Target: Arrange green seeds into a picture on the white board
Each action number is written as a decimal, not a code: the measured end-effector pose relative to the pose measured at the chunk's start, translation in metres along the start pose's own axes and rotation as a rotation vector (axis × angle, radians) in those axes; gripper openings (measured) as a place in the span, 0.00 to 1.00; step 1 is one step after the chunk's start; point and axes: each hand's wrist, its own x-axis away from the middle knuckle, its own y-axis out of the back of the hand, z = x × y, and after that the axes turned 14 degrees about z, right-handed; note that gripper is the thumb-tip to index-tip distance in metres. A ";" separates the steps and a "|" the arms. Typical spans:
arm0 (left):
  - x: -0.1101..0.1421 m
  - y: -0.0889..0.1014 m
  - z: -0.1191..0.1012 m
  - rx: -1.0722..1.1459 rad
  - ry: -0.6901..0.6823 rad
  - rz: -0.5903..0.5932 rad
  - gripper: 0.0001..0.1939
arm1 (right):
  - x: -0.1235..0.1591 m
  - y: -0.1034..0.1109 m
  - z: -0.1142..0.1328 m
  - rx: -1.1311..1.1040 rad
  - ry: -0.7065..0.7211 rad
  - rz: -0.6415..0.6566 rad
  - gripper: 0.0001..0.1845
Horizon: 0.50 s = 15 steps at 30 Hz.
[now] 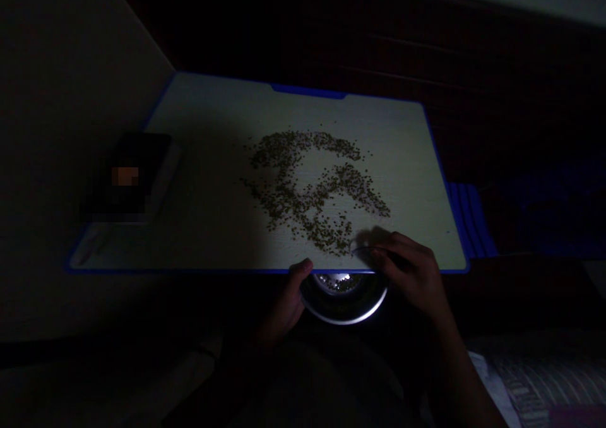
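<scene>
Small greenish-brown grains, perhaps mung beans (326,229), lie scattered in curved bands over a pale board with a blue rim (407,137). Below the board's near edge a shiny metal bowl (343,317) holds more of the grains. My left hand (288,298) grips the bowl's left side, its thumb up by the board's edge. Near the lower right of the grains, my right hand (409,267) pinches a thin curved strip (363,249), its tip at the board's surface. What kind of thing the strip is, the dim light does not show.
A dark flat device with a blurred screen (142,163) rests on the board's left side. Blue ribbed material (471,219) shows beyond the right edge. Striped cloth (544,377) lies at the lower right. The surroundings are very dark.
</scene>
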 end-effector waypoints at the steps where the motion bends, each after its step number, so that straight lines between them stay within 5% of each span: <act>1: 0.000 0.000 0.000 0.000 0.010 0.005 0.29 | 0.000 0.000 0.000 -0.001 0.002 0.002 0.07; 15: 0.000 0.000 0.000 -0.029 -0.024 -0.001 0.19 | 0.004 0.002 -0.003 -0.019 -0.019 0.013 0.06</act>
